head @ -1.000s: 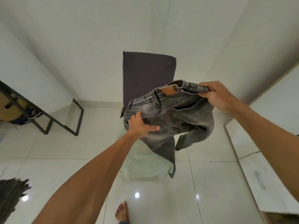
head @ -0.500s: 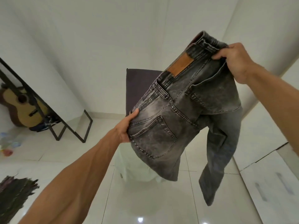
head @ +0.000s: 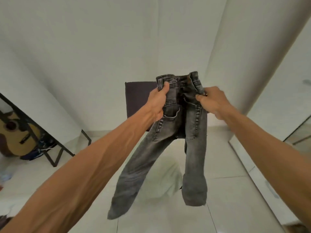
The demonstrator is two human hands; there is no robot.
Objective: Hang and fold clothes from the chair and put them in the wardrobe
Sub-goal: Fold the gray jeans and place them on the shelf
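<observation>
Grey washed jeans (head: 170, 145) hang in the air in front of me, waistband up, both legs dangling apart toward the floor. My left hand (head: 159, 101) grips the waistband's left side. My right hand (head: 213, 101) grips its right side. Behind the jeans stands the chair with a dark backrest (head: 138, 96). A pale light-green garment (head: 165, 180) lies on the chair seat, partly hidden by the jeans' legs.
A black metal-framed stand (head: 55, 148) is at the left, with an acoustic guitar (head: 15, 132) behind it. White walls surround the chair. A white panel with a glossy edge (head: 269, 174) runs along the right. The floor is pale tile.
The jeans were held tilted, right hand high and left hand at the hip. Now both hands hold the waistband level and the legs hang straight down.
</observation>
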